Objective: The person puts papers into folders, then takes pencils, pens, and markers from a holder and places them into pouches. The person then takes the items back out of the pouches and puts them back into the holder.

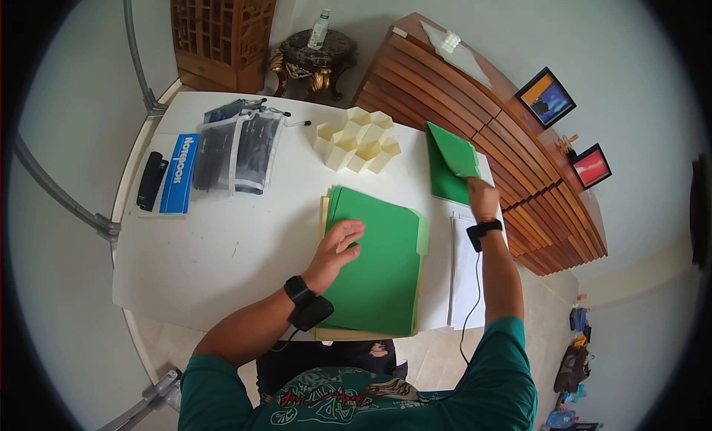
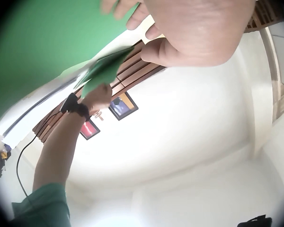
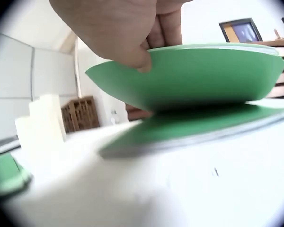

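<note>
My right hand point(image 1: 483, 200) pinches the near edge of a green booklet point(image 1: 452, 151) at the table's right rear. In the right wrist view the thumb lies under the raised green cover point(image 3: 208, 75) and the fingers are on top. The cover bows upward, above a flat green layer point(image 3: 194, 126) with pale edges beneath. My left hand point(image 1: 334, 257) is over the left side of a stack of green file folders point(image 1: 378, 283), its fingers loosely bent and holding nothing. A tab sticks out on the stack's right side, and yellowish folders peek out below.
White paper sheets point(image 1: 466, 275) lie right of the folders. Behind stands a cream hexagonal-celled organizer point(image 1: 356, 140). Zippered mesh pouches point(image 1: 256, 153), a blue notebook box point(image 1: 180, 173) and a black stapler point(image 1: 152, 180) occupy the left rear. A wooden cabinet point(image 1: 445, 97) borders the table's right.
</note>
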`<state>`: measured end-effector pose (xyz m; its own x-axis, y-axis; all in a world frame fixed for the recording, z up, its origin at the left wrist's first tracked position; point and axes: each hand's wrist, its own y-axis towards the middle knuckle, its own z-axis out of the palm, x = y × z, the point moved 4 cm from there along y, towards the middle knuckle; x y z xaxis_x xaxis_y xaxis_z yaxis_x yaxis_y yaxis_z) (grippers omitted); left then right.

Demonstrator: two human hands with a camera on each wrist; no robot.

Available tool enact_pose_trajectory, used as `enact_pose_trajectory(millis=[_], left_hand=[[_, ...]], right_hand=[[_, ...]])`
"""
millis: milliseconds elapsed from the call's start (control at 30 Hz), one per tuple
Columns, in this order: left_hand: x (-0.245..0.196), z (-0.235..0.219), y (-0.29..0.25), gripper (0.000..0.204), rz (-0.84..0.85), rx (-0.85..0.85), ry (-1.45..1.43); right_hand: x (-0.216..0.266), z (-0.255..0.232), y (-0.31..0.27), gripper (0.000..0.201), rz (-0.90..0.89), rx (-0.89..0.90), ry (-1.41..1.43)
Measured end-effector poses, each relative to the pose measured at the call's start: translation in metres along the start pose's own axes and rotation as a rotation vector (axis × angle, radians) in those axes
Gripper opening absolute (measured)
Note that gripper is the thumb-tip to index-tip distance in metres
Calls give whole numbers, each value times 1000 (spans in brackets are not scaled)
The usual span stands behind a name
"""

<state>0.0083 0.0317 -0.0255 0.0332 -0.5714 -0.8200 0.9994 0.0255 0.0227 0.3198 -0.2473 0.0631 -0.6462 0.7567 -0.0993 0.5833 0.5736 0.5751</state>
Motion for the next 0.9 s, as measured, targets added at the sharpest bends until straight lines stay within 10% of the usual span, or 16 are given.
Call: enact_pose_trajectory(millis=[100,200,233,300,367,633,900], left_hand=[[-4,3,1,59,22,15,-55],[-3,13,-3,61,-115,83,-294],[2,15,-4,61,-171,132,-416],[6,21,-6,61,-240,184,-533],[5,21,-5,59,-109,69,-12],[4,20,-6,59,-40,115,1],[4,18,-5,58,10,109,-59]], right_hand=[[65,-111,-12,4,-92,-342,-20],[162,-170,-87,4,-57,-263,-251],[184,-171,-122,2,200,42,-42],[233,-173,-176,11,12,276,584],[282,-183,-192,22,-518,363,534],[187,-196,-145,53,250,125,652],[155,-152,-162,62,556,182,1281]])
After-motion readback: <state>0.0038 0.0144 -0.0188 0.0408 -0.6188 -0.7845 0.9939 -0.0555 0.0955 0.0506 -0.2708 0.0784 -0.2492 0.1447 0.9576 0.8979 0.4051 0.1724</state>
